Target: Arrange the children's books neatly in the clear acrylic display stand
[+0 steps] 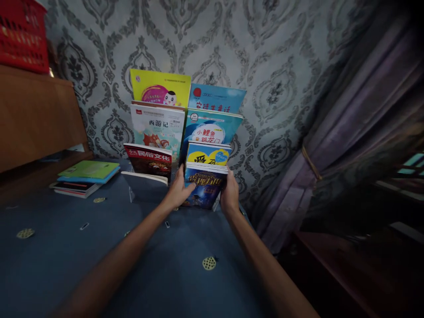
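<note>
Several books stand in two stepped columns on a blue cloth against the wall. My left hand (180, 189) grips the left edge of the dark blue front book (202, 194) in the right column, its thumb on the cover. On that book's right edge rests my right hand (229, 192), its fingers wrapped behind and partly hidden. Behind it rise a yellow and blue book (205, 154), a teal book (212, 126) and a blue one (215, 97). The left column holds a plain grey book (145, 185), a red book (150, 162), a pale book (159, 126) and a yellow-green one (160, 84).
A small pile of flat books (88, 170) lies on the blue cloth (109, 247) at the left. Beyond it are a wooden cabinet (39, 119) and a red basket (24, 37). A tied purple curtain (318, 132) hangs at the right, beside a dark piece of furniture.
</note>
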The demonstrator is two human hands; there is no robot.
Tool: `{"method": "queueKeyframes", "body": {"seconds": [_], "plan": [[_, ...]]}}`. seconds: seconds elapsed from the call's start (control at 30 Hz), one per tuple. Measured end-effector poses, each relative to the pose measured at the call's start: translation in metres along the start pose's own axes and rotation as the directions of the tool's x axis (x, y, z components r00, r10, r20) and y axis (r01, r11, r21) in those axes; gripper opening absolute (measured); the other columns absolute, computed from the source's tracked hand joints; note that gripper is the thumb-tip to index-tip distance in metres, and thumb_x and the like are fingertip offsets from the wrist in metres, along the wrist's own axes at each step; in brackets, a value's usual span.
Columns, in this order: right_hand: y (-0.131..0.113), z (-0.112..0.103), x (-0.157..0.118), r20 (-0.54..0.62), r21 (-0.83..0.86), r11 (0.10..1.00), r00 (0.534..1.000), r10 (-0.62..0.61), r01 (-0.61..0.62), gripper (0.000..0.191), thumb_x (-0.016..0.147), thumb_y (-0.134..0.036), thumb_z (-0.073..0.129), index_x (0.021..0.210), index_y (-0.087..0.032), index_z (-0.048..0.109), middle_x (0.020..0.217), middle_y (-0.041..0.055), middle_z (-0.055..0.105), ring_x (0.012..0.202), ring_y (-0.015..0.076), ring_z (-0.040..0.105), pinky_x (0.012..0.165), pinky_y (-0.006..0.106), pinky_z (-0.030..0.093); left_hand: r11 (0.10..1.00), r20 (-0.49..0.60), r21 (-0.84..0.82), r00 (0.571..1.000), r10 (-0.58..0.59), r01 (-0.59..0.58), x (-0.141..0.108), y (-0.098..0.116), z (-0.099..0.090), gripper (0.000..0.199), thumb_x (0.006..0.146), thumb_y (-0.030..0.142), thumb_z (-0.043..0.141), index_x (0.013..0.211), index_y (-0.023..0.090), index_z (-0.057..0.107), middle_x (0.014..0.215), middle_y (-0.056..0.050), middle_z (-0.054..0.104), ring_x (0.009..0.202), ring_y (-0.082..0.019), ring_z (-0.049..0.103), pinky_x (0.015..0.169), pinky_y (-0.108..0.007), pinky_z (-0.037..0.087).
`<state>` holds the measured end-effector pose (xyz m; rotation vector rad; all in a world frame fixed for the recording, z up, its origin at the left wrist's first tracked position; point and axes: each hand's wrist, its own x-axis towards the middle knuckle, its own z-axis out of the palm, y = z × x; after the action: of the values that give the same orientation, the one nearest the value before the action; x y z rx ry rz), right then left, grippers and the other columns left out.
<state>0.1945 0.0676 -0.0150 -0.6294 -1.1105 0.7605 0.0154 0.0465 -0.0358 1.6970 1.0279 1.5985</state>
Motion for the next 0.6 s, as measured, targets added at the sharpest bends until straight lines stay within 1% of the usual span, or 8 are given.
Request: {"method": "queueKeyframes", "body": {"seconds": [0.1,0.17,0.3,0.43,0.6], "plan": [[-0.003,0.0021,-0.0021,-0.023,-0.031,1.0,1.0,0.007,-0.007,0.064,0.088,-0.067,0.055,0.127,-0.018,0.07,0.134,0.007,0.07,0.132,0.025,0.058,0.12,0.047,0.035,0.998,-0.014,-0.052,0.999,-0.04,0.039,0.0047,0.0005,0.0013,0.092,0.079,0.027,0.072,0.158,0.021,0.027,0.163,-0.011,0.036,0.153,-0.032,0.028,0.128,-0.05,0.018],[-0.0053,0.0037,-0.0035,-0.031,-0.049,0.999,0.999,0.013,-0.015,0.064,0.088,-0.067,0.056,0.127,-0.018,0.07,0.133,0.0073,0.07,0.131,0.0254,0.058,0.12,0.048,0.035,0.996,-0.008,-0.07,0.999,-0.05,0.049,0.0061,0.0016,0.0017,0.091,0.079,0.027,0.072,0.158,0.02,0.028,0.161,-0.012,0.04,0.152,-0.032,0.031,0.128,-0.051,0.019],[-0.008,0.0065,-0.0058,-0.039,-0.074,0.997,0.999,0.007,-0.01,0.063,0.088,-0.065,0.056,0.128,-0.019,0.07,0.133,0.0078,0.07,0.129,0.0259,0.059,0.119,0.048,0.036,0.999,0.002,-0.047,1.0,-0.026,0.026,0.0054,0.0042,0.0006,0.089,0.078,0.027,0.072,0.157,0.018,0.031,0.16,-0.014,0.041,0.151,-0.033,0.032,0.128,-0.052,0.02],[-0.0065,0.008,-0.0072,-0.033,-0.046,0.999,0.999,0.004,-0.006,0.062,0.089,-0.064,0.055,0.127,-0.017,0.07,0.131,0.0087,0.071,0.127,0.0255,0.06,0.119,0.048,0.036,1.0,0.018,-0.03,1.0,-0.007,0.008,0.0044,0.006,-0.0003,0.088,0.079,0.026,0.071,0.157,0.021,0.031,0.159,-0.013,0.042,0.149,-0.033,0.034,0.127,-0.053,0.022],[-0.004,0.0074,-0.0071,-0.025,-0.041,0.999,1.0,-0.006,0.005,0.059,0.09,-0.062,0.054,0.126,-0.019,0.07,0.13,0.0064,0.071,0.128,0.0243,0.059,0.119,0.047,0.036,1.0,0.019,-0.021,1.0,0.016,-0.015,0.0041,0.0055,0.0015,0.089,0.079,0.026,0.072,0.157,0.019,0.031,0.16,-0.015,0.038,0.15,-0.035,0.032,0.127,-0.054,0.021]]}}
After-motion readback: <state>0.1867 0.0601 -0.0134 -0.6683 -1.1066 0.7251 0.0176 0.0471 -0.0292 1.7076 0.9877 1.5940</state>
